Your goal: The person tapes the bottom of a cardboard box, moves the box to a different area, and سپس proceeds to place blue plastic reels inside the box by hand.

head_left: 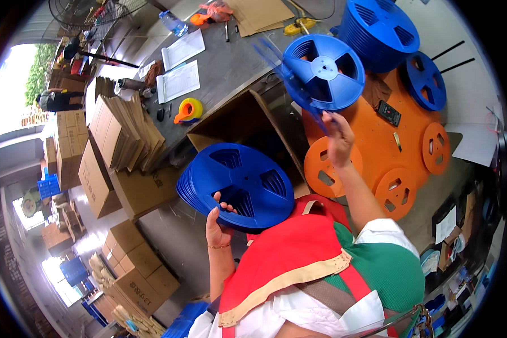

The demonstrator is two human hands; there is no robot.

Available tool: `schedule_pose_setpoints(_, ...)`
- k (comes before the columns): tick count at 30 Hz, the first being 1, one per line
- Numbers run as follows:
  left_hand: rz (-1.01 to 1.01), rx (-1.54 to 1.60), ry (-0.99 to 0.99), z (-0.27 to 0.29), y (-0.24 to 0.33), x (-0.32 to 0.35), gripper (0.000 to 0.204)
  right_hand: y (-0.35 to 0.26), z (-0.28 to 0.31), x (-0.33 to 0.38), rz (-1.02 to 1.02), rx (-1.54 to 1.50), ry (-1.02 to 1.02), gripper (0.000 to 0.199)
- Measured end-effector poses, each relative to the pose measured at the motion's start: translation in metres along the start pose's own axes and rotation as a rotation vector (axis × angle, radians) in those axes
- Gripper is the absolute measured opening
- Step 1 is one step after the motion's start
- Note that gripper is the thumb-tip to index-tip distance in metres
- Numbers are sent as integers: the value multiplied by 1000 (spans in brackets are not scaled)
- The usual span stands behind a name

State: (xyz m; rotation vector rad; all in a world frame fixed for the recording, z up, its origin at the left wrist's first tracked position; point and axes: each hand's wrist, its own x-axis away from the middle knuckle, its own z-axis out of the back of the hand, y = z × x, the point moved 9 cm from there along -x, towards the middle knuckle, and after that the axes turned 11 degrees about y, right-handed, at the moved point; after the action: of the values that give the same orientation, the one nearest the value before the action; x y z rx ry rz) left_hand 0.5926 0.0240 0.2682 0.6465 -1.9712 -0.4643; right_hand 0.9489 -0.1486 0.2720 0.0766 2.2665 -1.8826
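Note:
My left hand (218,224) is closed round the near edge of a stack of blue plastic reel discs (267,179), its fingers through a cut-out. The stack leans at my apron, before an open cardboard box (256,115). My right hand (339,141) is raised, fingers pinched on the lower end of a thin blue reel disc (297,87), nearly edge-on and smeared by motion. Right behind it, a sharper blue reel disc (348,93) faces me over the orange table (372,143); whether the two touch I cannot tell.
A tall stack of blue discs (386,53) and a single disc (421,84) stand at the far right. Round orange plates (396,194) with slots edge the orange table, which bears a black phone-like device (388,112). Tape rolls (190,110) and papers (177,83) lie on the grey table.

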Motion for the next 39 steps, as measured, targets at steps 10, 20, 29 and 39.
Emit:
schedule_pose_setpoints(10,31,4,-142,-28,-3,-11,44,85,7,134,-1431,-949,180,28)
schedule_pose_setpoints(20,-57,51,-129,-11,-1,-2,45,198,6,33,-443,480,-171,30)
schedule_pose_setpoints(29,-284,128,-271,-16,30,29,43,210,-46,-40,191,1438,-539,51)
schedule_pose_setpoints(39,-40,304,-230,-1,17,-3,42,15,7,-22,-251,-320,188,25)
